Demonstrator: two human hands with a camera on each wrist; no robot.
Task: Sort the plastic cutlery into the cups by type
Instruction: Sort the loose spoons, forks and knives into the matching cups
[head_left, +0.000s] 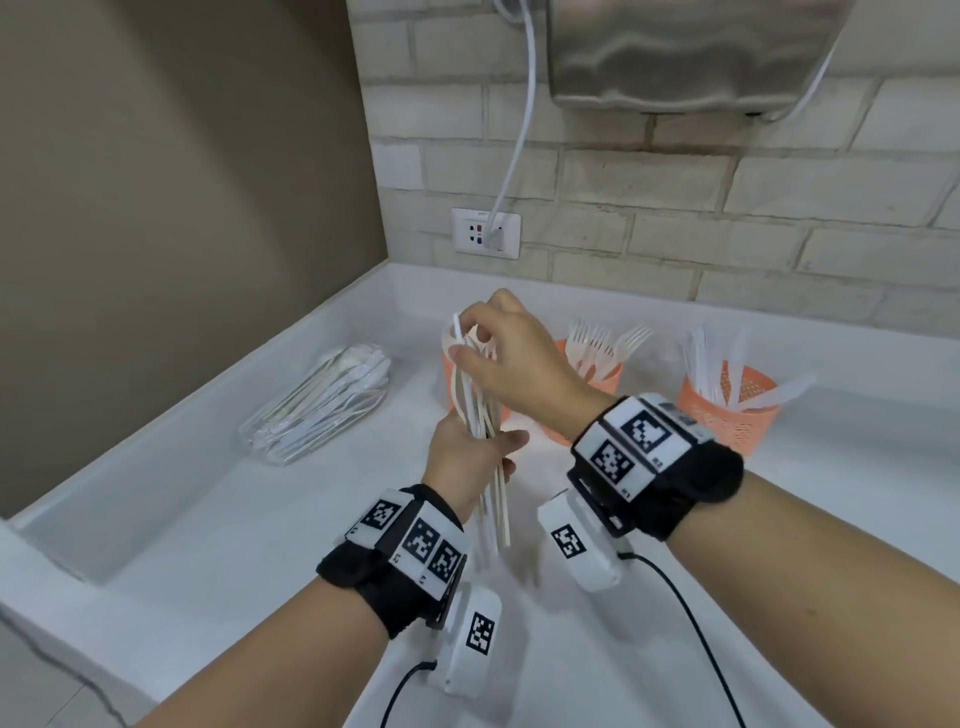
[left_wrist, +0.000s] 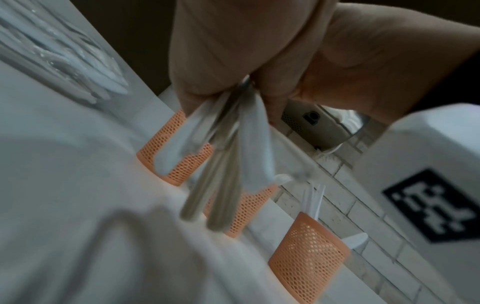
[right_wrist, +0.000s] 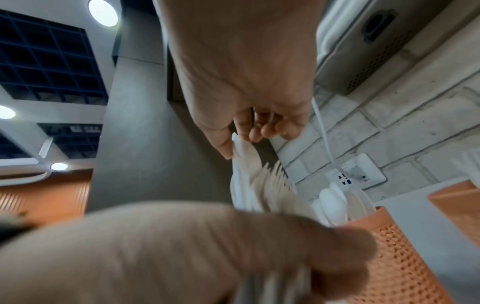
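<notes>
Plastic cutlery bundle (head_left: 480, 415), thin white and cream pieces, sits upright in the left hand (head_left: 467, 457), fist wrapped round the handles. Right hand (head_left: 511, 358) pinches one white piece at the top; can't tell its type. Behind are three orange mesh cups (head_left: 730, 408), the leftmost mostly hidden.

A steel hand dryer (head_left: 691, 52) hangs above a wall socket (head_left: 485, 233) (white cable (head_left: 522, 130) plugged in)
</notes>
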